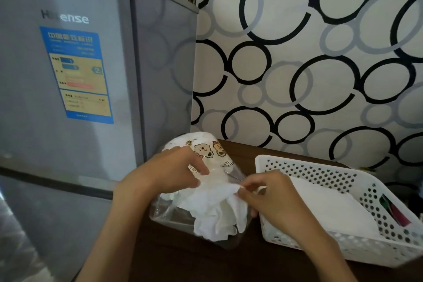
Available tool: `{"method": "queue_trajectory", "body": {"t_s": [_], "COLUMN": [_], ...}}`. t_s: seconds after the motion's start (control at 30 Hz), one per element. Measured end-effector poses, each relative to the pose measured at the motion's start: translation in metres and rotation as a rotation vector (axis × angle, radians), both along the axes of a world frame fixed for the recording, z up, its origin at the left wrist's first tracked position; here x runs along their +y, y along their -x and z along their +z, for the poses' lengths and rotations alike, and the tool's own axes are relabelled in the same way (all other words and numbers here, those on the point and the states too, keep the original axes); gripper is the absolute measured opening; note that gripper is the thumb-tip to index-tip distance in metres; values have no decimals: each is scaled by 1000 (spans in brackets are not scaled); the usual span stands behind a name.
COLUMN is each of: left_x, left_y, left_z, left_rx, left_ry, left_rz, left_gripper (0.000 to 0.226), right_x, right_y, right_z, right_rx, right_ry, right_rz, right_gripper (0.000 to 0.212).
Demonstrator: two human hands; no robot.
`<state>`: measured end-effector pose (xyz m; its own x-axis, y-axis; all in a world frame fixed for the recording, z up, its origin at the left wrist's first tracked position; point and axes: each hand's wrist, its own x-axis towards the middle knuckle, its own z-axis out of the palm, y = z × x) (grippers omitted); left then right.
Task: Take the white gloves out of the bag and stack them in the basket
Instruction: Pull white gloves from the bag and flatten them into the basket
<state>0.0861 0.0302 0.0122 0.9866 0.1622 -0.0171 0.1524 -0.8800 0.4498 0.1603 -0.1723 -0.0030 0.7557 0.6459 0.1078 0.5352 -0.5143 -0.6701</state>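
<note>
On the dark wooden tabletop (183,258), right in front of the fridge, the white gloves (217,210) are bunched up and spilling out of the mouth of a clear plastic bag (174,210) with little cartoon bears printed on it. Right hand (272,199) has its fingertips pinching the top edge of the glove fabric, looks like it's about to pull one free. Left hand (174,171) is curled over the upper part of the bag, gripping it so it stays put, fingers wrapped around the plastic. Just to the right of the bag, pretty much touching it, is the white perforated basket (304,167), and there's already a flat layer of white stuff (329,208) lying in the bottom. I'd guess those are gloves stacked there already, but can't swear to it from this angle. So I'd call the job partway done: some in the basket probably, but the bag still looks fairly full, so there's a good bit left to pull out and lay down. Something colourful (green and pink) sits behind the basket's far right side, can't tell what. Further out you've got the grey fridge (68,75) on the left with a blue energy label (76,73), and wallpaper with black and grey circles (309,52) behind everything.
</note>
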Motion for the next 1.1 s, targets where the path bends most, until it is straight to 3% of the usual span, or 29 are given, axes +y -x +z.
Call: {"method": "queue_trajectory", "body": {"t_s": [0.23, 0.37, 0.47, 0.57, 0.7, 0.77, 0.8, 0.87, 0.93, 1.1], "left_x": [-22, -36, -33, -40, -52, -53, -52, -48, -41, -39], "left_y": [0, -14, -19, -18, -19, -19, -18, -18, -18, -22], "left_z": [5, -4, -3, 4, 8, 10, 11, 11, 8, 1], "left_rx": [-13, -191, -310, -325, -384, -412, -417, -415, -386, -292], "left_ry": [-44, -37, 112, 330, 408, 442, 458, 480, 506, 594], "left_rz": [-118, -57, -38, -90, -32, -13, -9, -14, -50, -178], "left_gripper": [52, 28, 14, 12, 10, 11, 11, 8, 6, 21], "right_x": [-10, -20, -33, -34, -26, -27, -29, -34, -43, -71], "right_y": [-10, -16, -26, -31, -25, -21, -20, -20, -25, -40], "right_z": [8, 16, 21, 19, 22, 21, 21, 25, 29, 34], "right_rx": [60, 134, 264, 363, 556, 392, 272, 186, 252, 469], "right_ry": [-29, -148, -202, -258, -490, -405, -362, -407, -512, -663], "right_rz": [130, 55, 7, -61, -40, 3, 3, -35, -54, -9], "right_gripper": [23, 25, 20, 29, 21, 48, 50, 26, 12, 32]}}
